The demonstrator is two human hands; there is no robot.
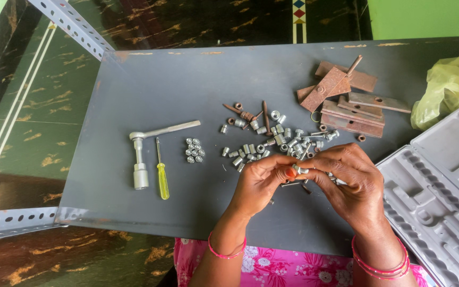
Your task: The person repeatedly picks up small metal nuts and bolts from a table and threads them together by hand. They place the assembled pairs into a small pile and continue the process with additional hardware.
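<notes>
The head view looks straight down on a grey metal table [150,90]. Near the middle of its near edge the two hands meet over the surface. The left hand [258,183] and the right hand [346,178] both pinch one small silvery bolt with a nut on it [298,170], held between their fingertips just above the table. The piece is short, bright and clean-looking, with a shiny grey shank; finer detail is too small to tell. Both hands are closed narrowly about it, thumbs and forefingers pressed together, and each wrist wears pink bangles.

Just beyond the hands, toward the table's middle, lies a loose scatter of silver nuts and bolts [272,141], with a few rusty brown screws [248,114] at its far side. Toward the far right corner sits a stack of rusty flat metal plates [346,101], some with holes. On the left half lie a ratchet wrench with a socket [142,159], a small yellow-handled screwdriver [162,178] just beside it, and a tidy cluster of hex nuts [193,150] near both.

At the right edge, partly overhanging the table, rests an open grey plastic tool case [442,180] with moulded slots, and behind it a yellow-green plastic bag [442,90]. Perforated metal angle bars [70,24] run along the left side.
</notes>
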